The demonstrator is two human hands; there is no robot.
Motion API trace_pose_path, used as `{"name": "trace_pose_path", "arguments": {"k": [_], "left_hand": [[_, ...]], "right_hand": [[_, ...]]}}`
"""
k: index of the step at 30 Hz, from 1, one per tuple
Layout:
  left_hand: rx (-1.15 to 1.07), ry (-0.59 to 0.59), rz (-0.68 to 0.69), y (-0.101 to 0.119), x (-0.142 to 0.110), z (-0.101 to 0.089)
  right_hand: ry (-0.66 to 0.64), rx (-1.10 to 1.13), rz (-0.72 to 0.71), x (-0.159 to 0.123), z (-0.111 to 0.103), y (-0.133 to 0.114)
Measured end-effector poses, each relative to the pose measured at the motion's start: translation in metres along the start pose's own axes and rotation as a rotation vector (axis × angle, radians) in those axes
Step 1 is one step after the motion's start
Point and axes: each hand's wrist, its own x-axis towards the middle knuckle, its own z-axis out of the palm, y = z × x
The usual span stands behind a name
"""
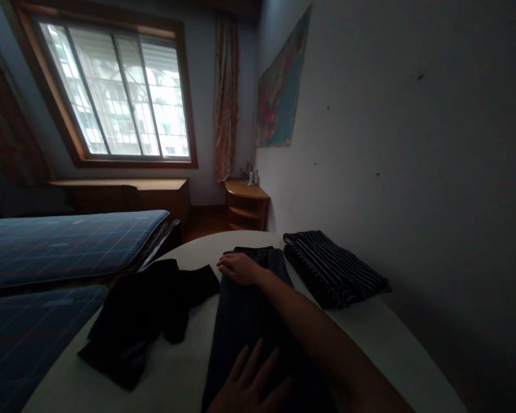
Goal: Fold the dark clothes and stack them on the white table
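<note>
A pair of dark blue trousers (236, 310) lies lengthwise on the round pale table (184, 367), its waist end at the far side. Across the trousers near that end rests my right hand (241, 268), palm down with the fingers stretched out. Closer to me, my left hand (251, 381) is spread over the lower part of the same trousers, partly cut off by the bottom of the view. Neither hand grips the cloth. My right forearm covers part of the trousers.
A crumpled black garment (150, 304) lies left on the table. A folded black-and-white striped garment (335, 267) sits at the right, near the wall. Plaid mattresses (77, 244) stand to the left. Beyond are a desk (159, 183) and a corner shelf (245, 189).
</note>
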Motion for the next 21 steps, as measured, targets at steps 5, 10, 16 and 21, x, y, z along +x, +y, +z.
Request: {"name": "trace_pose_path", "arguments": {"k": [5, 10, 16, 21], "left_hand": [[-0.067, -0.071, -0.019, 0.001, 0.001, -0.003], [-0.206, -0.231, -0.053, 0.0, 0.002, -0.009], [-0.429, -0.4, -0.128, -0.004, 0.011, -0.031], [-0.538, -0.461, -0.179, -0.005, 0.019, -0.051]], "right_hand": [[-0.136, -0.04, 0.102, -0.018, 0.018, 0.001], [-0.086, -0.171, 0.198, -0.02, 0.011, -0.005], [-0.046, -0.136, 0.445, -0.076, -0.017, -0.031], [-0.151, 0.04, 0.638, -0.12, -0.011, -0.048]]}}
